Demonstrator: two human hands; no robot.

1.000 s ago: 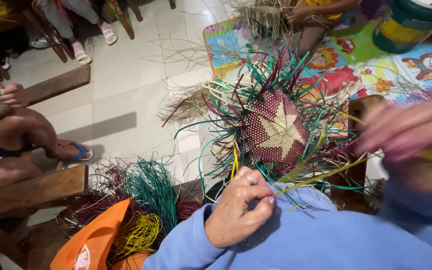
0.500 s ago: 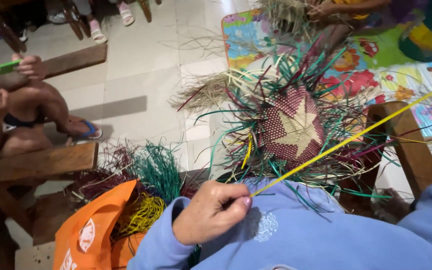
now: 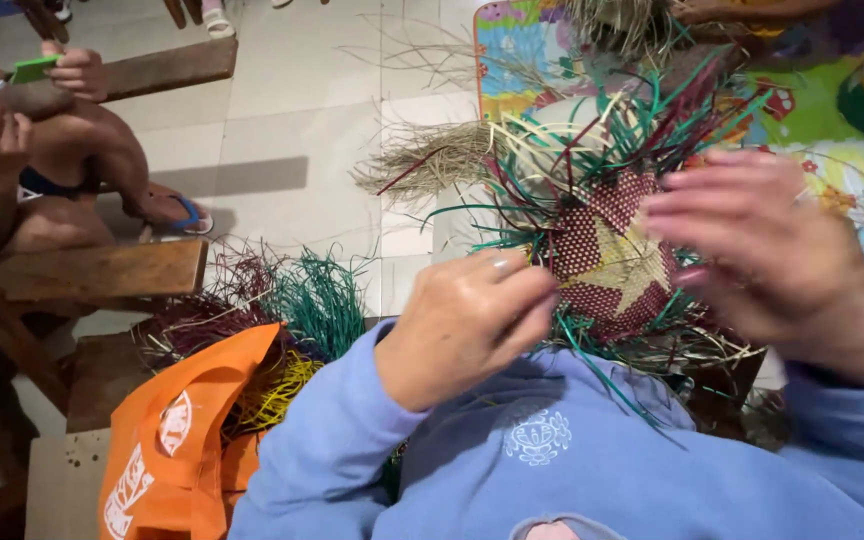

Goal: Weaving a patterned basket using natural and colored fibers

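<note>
A round woven piece (image 3: 607,255), dark red with a pale straw star in its middle, rests on my lap with green, red and straw strands sticking out all around. My left hand (image 3: 462,320) pinches at its lower left edge, fingertips closed on the weave and loose strands. My right hand (image 3: 772,255) is blurred and lies over the right side of the piece with fingers stretched towards the star. Whether it holds a strand is unclear. I wear light blue sleeves.
An orange bag (image 3: 182,440) and a heap of green, dark red and yellow strands (image 3: 302,310) lie at lower left. A wooden bench (image 3: 82,270) and another person's legs (image 3: 62,150) are at left. Dry straw (image 3: 432,160) lies on the tiles, a colourful mat (image 3: 822,110) beyond.
My right hand, which had drawn a long yellow strand far out to the right, has come back onto the woven piece. My left hand moved up from my lap to the weave's edge.
</note>
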